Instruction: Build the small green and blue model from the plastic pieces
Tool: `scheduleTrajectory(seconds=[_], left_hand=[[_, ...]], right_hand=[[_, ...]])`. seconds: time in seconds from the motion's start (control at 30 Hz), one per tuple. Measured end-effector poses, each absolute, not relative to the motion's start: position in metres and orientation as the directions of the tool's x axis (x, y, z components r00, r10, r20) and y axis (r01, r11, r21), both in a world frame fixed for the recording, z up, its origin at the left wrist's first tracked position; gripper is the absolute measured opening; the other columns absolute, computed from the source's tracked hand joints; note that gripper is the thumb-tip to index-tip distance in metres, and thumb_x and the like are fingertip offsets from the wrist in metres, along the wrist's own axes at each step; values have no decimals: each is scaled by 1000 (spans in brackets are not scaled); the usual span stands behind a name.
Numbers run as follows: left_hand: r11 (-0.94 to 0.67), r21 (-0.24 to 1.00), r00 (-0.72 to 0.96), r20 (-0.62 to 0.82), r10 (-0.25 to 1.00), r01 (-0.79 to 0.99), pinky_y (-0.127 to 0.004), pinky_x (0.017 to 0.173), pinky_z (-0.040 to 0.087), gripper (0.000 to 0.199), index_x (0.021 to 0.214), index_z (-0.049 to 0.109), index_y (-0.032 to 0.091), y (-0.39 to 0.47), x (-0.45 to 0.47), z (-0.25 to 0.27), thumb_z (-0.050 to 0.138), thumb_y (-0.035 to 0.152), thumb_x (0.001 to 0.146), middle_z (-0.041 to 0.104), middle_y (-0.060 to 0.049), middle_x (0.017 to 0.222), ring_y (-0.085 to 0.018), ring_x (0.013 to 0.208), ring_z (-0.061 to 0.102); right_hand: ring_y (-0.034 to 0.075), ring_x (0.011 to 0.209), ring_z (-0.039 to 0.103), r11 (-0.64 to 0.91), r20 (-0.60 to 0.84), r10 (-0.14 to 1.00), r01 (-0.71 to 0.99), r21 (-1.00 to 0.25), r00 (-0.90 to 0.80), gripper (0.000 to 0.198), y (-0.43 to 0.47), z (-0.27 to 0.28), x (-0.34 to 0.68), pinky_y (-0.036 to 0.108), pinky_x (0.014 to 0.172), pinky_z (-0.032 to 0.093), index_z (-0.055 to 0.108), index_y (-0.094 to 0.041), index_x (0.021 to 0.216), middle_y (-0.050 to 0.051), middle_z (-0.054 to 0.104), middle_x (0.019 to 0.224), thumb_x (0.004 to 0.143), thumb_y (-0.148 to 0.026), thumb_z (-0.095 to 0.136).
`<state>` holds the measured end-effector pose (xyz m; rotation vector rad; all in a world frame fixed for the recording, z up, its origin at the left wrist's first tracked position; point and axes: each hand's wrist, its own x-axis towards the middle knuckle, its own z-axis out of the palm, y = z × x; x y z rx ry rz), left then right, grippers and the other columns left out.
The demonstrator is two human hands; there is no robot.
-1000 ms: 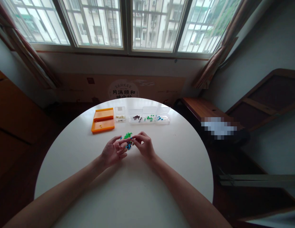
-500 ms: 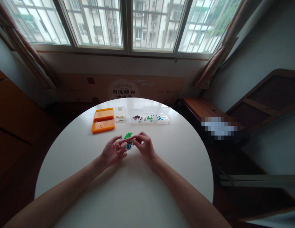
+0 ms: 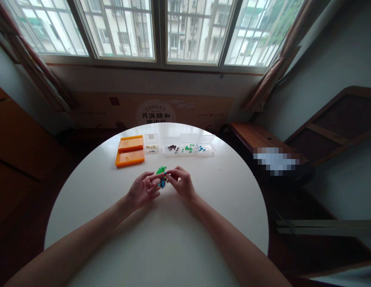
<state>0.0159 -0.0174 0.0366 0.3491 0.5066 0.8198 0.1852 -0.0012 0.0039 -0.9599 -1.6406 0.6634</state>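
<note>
My right hand (image 3: 181, 181) pinches a tiny blue piece (image 3: 165, 173) between thumb and forefinger, at the tip of the other hand's forefinger. Palm turned up, my left hand (image 3: 144, 188) has its forefinger stretched out and its other fingers loosely bent, holding nothing that I can see. Just beyond the fingers lies a small heap of green pieces (image 3: 161, 170) on the table. Under and between the hands is a mixed heap of blue and dark pieces (image 3: 163, 183), partly hidden by the fingers. The exact kind of these pieces is too small to make out.
An orange tray (image 3: 130, 163) with a step stands at the back left of the round white table (image 3: 170, 243). Beside it is a small clear box (image 3: 151, 137) with pale bits. A clear lidded case (image 3: 188, 154) holds dark, green and blue pieces in compartments.
A blue spot by my left thumb tip no longer shows. Both hands stay nearly where they were, still meeting at the tiny blue piece.
</note>
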Motion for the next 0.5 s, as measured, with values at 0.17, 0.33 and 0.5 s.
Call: scheduleTrajectory(seconds=[0.17, 0.33, 0.5], left_hand=[[635, 482, 573, -292, 766, -603, -21, 37, 27, 31, 103, 58, 5, -17, 16, 36, 47, 26, 82, 42, 4, 48, -7, 36, 29], [632, 487, 577, -281, 767, -603, -21, 37, 27, 32, 103, 58, 5, -17, 16, 35, 47, 26, 82, 42, 3, 48, -7, 36, 29], [633, 494, 564, -303, 768, -596, -21, 37, 26, 32, 103, 58, 4, -16, 16, 36, 46, 25, 82, 41, 4, 47, -8, 35, 29]], right_hand=[[8, 55, 49, 518, 508, 854, 268, -812, -111, 12, -1, 3, 185, 21, 54, 41, 68, -17, 85, 0, 52, 68, 79, -21, 58], [9, 55, 49, 515, 504, 856, 275, -812, -115, 13, -1, 4, 185, 21, 54, 42, 68, -17, 86, 0, 52, 68, 79, -20, 57], [8, 55, 50, 513, 504, 857, 277, -813, -109, 13, -2, 5, 186, 21, 54, 42, 68, -17, 86, 0, 53, 68, 79, -22, 58]])
